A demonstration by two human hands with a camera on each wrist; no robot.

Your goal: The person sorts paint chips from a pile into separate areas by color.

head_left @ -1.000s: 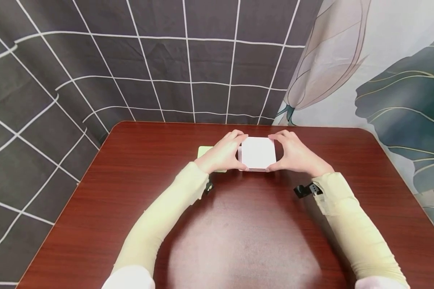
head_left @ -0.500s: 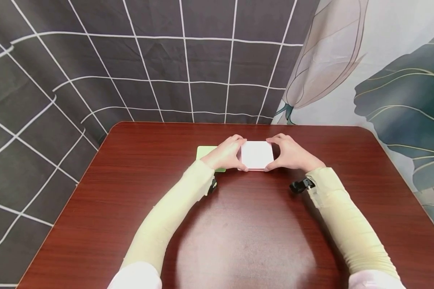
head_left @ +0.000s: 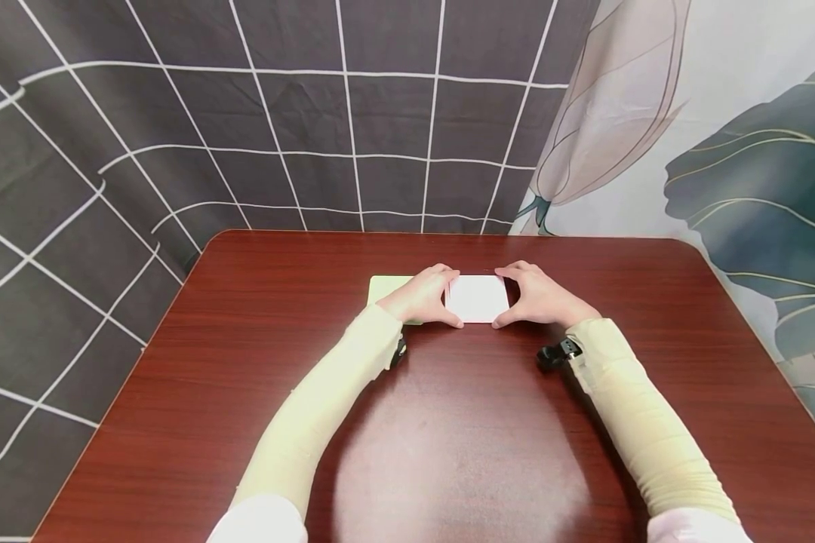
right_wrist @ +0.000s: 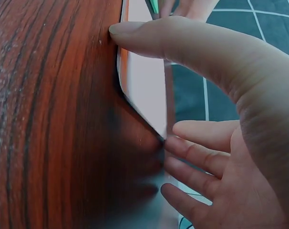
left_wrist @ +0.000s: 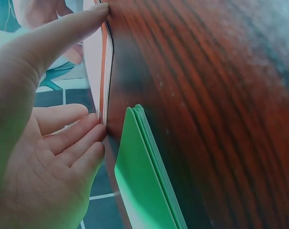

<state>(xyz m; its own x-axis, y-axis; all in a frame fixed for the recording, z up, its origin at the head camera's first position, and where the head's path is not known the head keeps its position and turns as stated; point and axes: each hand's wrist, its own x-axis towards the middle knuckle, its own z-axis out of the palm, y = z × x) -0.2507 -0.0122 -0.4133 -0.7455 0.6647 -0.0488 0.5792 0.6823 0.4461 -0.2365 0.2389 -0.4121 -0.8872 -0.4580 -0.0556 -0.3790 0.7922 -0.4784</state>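
squaring a white card stack (head_left: pixel 477 298) flat on the worktop (head_left: pixel 462 422).
left hand (head_left: pixel 421 296) and right hand (head_left: pixel 539 299) pinch opposite edges, stack between both grips; green stack (head_left: pixel 383 289) beneath left hand.

- The white stack of cards (head_left: pixel 477 298) is a thin, square pile with rounded corners and a plain white top face. It lies flat on the table, near its far middle. The wrist views show an orange-pink layer (left_wrist: pixel 103 71) along its edge.
- The green stack (head_left: pixel 387 290) is a thin, pale green pile of a few cards. It lies flat just to the left of the white one, apart from it, its layers slightly fanned.
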